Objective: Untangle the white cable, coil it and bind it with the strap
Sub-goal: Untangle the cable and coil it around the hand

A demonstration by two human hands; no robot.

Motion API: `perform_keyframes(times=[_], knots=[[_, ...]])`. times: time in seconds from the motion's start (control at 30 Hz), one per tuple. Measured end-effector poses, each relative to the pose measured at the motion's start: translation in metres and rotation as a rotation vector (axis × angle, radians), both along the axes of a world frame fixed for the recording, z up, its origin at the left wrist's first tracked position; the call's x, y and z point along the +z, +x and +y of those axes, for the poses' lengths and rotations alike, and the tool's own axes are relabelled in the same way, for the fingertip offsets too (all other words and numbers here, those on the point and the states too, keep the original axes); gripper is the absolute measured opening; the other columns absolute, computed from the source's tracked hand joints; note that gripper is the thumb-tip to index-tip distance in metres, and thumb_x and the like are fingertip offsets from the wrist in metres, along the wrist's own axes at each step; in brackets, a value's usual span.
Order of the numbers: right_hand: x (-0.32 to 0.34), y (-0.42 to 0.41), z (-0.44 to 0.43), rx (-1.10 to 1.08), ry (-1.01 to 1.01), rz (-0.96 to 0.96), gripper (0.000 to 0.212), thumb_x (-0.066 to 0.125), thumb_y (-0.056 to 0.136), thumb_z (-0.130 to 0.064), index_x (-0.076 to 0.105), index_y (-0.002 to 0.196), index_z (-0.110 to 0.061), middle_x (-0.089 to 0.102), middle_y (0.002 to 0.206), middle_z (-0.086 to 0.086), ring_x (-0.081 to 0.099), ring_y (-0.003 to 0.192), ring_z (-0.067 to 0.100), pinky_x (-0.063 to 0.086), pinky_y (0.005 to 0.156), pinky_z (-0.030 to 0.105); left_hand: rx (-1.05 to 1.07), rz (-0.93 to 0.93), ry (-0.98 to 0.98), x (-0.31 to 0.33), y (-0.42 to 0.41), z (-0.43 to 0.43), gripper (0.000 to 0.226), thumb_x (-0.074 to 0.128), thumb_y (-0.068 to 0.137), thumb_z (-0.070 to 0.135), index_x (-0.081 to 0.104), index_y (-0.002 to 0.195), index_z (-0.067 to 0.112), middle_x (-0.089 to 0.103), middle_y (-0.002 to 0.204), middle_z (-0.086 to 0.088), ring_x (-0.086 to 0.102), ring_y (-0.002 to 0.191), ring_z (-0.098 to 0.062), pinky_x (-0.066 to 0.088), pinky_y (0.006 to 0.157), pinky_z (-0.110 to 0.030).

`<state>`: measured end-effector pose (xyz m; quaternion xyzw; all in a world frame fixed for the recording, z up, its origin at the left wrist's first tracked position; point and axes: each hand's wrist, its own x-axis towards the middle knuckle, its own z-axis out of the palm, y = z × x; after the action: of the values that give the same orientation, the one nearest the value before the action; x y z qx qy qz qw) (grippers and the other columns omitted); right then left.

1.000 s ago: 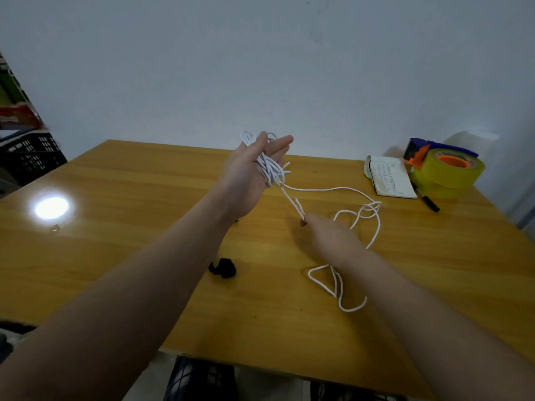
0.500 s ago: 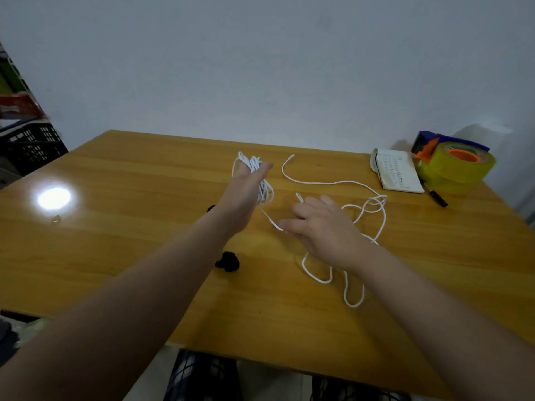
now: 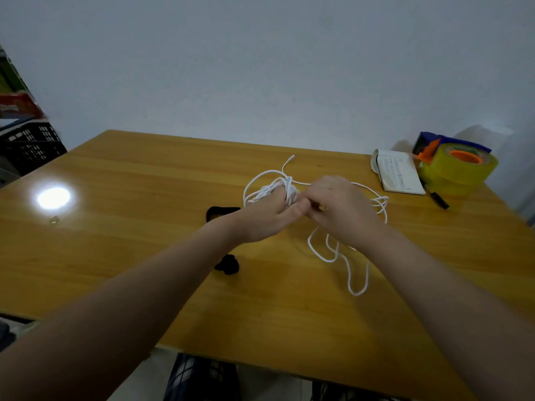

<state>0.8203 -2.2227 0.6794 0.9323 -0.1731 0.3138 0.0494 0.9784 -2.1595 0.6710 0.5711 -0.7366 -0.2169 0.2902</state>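
The white cable [image 3: 348, 273] lies partly loose on the wooden table [image 3: 115, 256], with a bundle of loops [image 3: 269, 188] wound round the fingers of my left hand [image 3: 266, 218]. My right hand [image 3: 338, 209] meets the left one at mid-table, its fingers curled and pinching the cable beside the bundle. Loose strands trail toward me and to the right. A black strap [image 3: 227, 264] lies on the table below my left forearm. A second black piece [image 3: 217, 212] shows just left of my left wrist.
A small open notebook [image 3: 399, 176], a yellow tape roll on a blue and orange dispenser [image 3: 457, 166] and a black pen [image 3: 438, 199] sit at the back right. A black crate [image 3: 29, 146] stands off the table's left. A light glare [image 3: 53, 197] marks the left tabletop.
My left hand came down from a raised position to the table with the loops still round its fingers. My right hand moved up and left to meet it and closed on the cable.
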Motion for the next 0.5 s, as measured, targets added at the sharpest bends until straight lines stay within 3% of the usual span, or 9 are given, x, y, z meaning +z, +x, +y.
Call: perform_keyframes(times=[0.1,0.2,0.37,0.5], knots=[[0.011,-0.009,-0.002,-0.194,0.171,0.018,0.04,0.057,0.076,-0.055,0.061,0.074,-0.016,0.058,0.065,-0.004,0.053,0.065,0.017,0.037,0.056,0.029,-0.067,-0.172,-0.049,0.005,-0.001,0.003,0.035,0.052,0.092,0.041,0.052,0.09,0.006,0.048,0.079,-0.005,0.043,0.07,-0.014,0.034,0.065,-0.02],[0.014,-0.015,-0.006,-0.184,0.302,-0.03,0.039,0.069,0.069,-0.055,0.056,0.066,-0.019,0.047,0.054,-0.012,0.045,0.054,0.008,0.037,0.055,0.031,-0.027,-0.19,-0.077,0.007,-0.003,0.006,0.031,0.059,0.089,0.039,0.04,0.07,0.021,0.04,0.06,0.008,0.04,0.054,-0.005,0.03,0.055,-0.019],[0.014,-0.026,-0.02,-0.02,0.645,-0.259,0.029,0.069,0.066,-0.045,0.057,0.063,-0.019,0.052,0.057,0.004,0.041,0.053,0.004,0.035,0.053,0.02,0.16,0.396,0.044,0.011,0.001,0.011,0.028,0.06,0.089,0.034,0.056,0.063,0.022,0.04,0.041,0.012,0.035,0.039,-0.005,0.032,0.041,-0.019],[0.016,-0.033,-0.023,-0.04,0.676,-0.291,0.022,0.07,0.077,-0.031,0.066,0.072,-0.01,0.053,0.058,0.003,0.042,0.054,0.002,0.034,0.053,0.015,0.192,0.729,0.102,0.013,0.008,0.008,0.036,0.059,0.091,0.03,0.045,0.059,0.022,0.03,0.042,0.008,0.022,0.035,-0.009,0.019,0.04,-0.017]])
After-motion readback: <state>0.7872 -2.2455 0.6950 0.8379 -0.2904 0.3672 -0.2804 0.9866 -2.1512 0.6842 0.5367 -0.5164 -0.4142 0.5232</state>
